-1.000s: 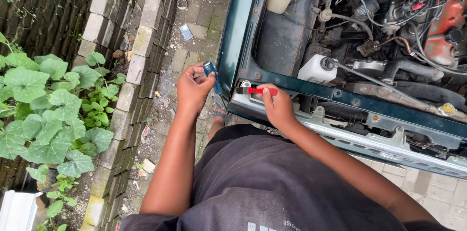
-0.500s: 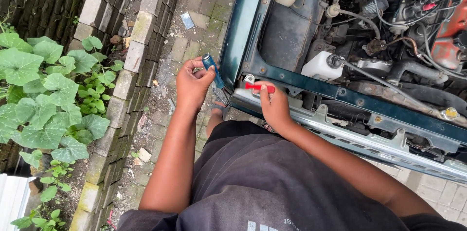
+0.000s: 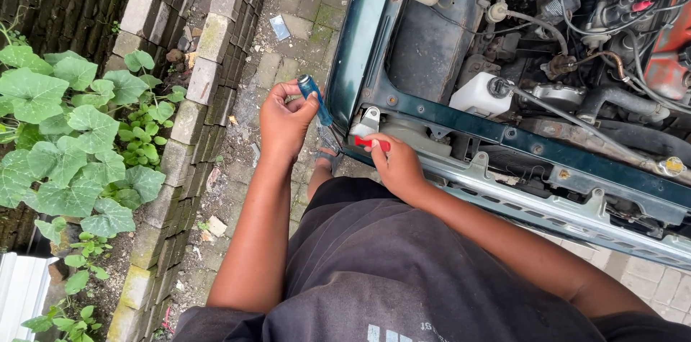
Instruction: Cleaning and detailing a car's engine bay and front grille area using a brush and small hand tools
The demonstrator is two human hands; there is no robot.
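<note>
Glossy blue plastic handle (image 3: pixel 314 97); glossy red plastic handle (image 3: pixel 374 143); matt painted metal frame (image 3: pixel 461 115).

You have one view only, from the camera on your head, tilted steeply down so your own dark shirt (image 3: pixel 403 270) fills the bottom of the frame and both forearms run up from it toward the middle. It looks from close above your left hand (image 3: pixel 286 122) and right hand (image 3: pixel 396 165), which sit near the centre at the corner of the open engine bay (image 3: pixel 547 75). The bay takes the right and upper right, with the paved ground (image 3: pixel 288 47), brick edging (image 3: pixel 191 104) and leafy plants (image 3: pixel 65 140) falling away to the left.
</note>
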